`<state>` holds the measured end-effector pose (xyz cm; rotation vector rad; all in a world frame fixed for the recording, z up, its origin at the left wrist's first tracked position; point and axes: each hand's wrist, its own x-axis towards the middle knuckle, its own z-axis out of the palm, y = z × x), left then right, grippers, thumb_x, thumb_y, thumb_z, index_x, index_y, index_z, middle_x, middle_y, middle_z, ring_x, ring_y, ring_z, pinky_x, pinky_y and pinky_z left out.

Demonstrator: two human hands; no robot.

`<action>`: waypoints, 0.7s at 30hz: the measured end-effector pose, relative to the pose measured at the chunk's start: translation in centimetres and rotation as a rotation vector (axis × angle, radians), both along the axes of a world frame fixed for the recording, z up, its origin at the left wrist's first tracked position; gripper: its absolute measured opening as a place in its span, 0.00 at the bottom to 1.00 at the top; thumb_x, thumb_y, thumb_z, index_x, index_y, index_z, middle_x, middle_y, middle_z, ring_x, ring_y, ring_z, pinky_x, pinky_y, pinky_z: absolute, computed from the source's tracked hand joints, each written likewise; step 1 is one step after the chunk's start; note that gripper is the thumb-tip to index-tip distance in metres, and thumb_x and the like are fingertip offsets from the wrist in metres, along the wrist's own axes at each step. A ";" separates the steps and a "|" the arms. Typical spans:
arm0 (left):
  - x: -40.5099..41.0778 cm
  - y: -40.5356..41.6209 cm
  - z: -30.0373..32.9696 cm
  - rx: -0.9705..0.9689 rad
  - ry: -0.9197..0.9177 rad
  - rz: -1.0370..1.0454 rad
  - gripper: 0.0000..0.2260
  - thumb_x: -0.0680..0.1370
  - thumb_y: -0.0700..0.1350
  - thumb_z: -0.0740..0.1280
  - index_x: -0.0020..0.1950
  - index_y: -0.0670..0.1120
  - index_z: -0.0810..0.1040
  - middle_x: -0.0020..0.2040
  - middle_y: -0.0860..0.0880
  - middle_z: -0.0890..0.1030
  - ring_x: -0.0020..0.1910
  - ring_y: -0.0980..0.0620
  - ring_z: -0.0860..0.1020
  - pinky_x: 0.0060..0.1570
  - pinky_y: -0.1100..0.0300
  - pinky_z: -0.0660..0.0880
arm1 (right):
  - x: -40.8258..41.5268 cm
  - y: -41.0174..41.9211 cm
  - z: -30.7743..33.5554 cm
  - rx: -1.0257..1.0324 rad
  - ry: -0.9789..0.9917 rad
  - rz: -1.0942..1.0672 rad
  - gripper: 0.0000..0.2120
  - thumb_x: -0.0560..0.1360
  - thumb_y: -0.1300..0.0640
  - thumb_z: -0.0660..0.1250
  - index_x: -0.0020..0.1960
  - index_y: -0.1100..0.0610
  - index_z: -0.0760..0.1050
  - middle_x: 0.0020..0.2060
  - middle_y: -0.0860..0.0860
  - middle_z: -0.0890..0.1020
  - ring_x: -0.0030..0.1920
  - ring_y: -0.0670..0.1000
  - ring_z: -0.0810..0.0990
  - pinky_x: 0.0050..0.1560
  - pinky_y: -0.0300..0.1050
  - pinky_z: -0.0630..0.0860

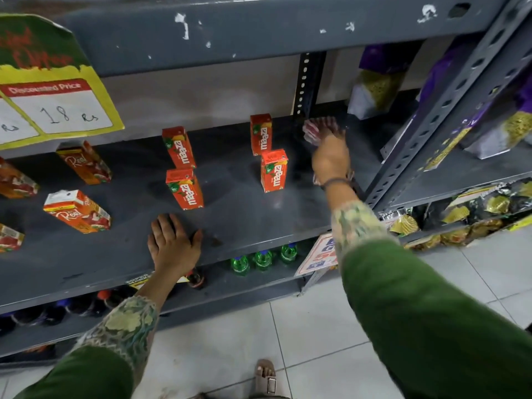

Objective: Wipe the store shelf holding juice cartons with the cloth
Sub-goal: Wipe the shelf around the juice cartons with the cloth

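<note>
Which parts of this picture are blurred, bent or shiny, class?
Head view: the cloth and right hand are smeared by motion; the sign at the left edge is soft; the wide lens bends the shelf edge and uprights; faint glare sits on the shelf near the cartons.

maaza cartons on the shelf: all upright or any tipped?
All four upright. The Maaza cartons stand on their bases in two pairs on the shelf, tops up. Their lean looks like wide-angle distortion.

The cloth is blurred, half hidden under the right hand; cartons at the shelf's left end are cut off.
</note>
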<state>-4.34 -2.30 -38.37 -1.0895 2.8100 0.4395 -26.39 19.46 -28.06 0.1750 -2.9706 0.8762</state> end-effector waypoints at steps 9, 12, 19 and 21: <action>-0.1 -0.2 -0.3 -0.007 -0.047 0.003 0.32 0.80 0.58 0.51 0.76 0.41 0.44 0.78 0.40 0.44 0.76 0.42 0.42 0.74 0.45 0.44 | -4.8 -1.0 -6.2 0.346 -0.241 0.423 0.29 0.80 0.63 0.53 0.78 0.50 0.48 0.79 0.55 0.47 0.78 0.59 0.47 0.78 0.56 0.48; -0.1 -0.1 -0.3 -0.012 -0.045 -0.002 0.32 0.80 0.58 0.51 0.76 0.41 0.44 0.78 0.40 0.44 0.76 0.42 0.42 0.74 0.46 0.43 | -2.9 -0.2 -7.1 0.470 -0.127 0.505 0.33 0.77 0.69 0.54 0.77 0.47 0.52 0.79 0.52 0.49 0.78 0.60 0.47 0.77 0.60 0.49; -0.1 -0.2 -0.3 0.004 -0.051 -0.002 0.32 0.79 0.58 0.50 0.76 0.42 0.43 0.78 0.40 0.43 0.76 0.42 0.42 0.74 0.46 0.43 | 1.0 0.0 -7.0 0.556 -0.148 0.432 0.25 0.81 0.59 0.49 0.77 0.46 0.53 0.79 0.52 0.50 0.77 0.62 0.50 0.76 0.62 0.52; -0.2 -0.3 -0.5 0.008 -0.058 -0.001 0.32 0.79 0.59 0.50 0.76 0.42 0.43 0.78 0.41 0.43 0.76 0.42 0.41 0.74 0.46 0.42 | 2.0 -0.2 -6.8 0.569 -0.158 0.391 0.25 0.81 0.59 0.50 0.76 0.46 0.55 0.78 0.52 0.52 0.77 0.63 0.51 0.76 0.62 0.55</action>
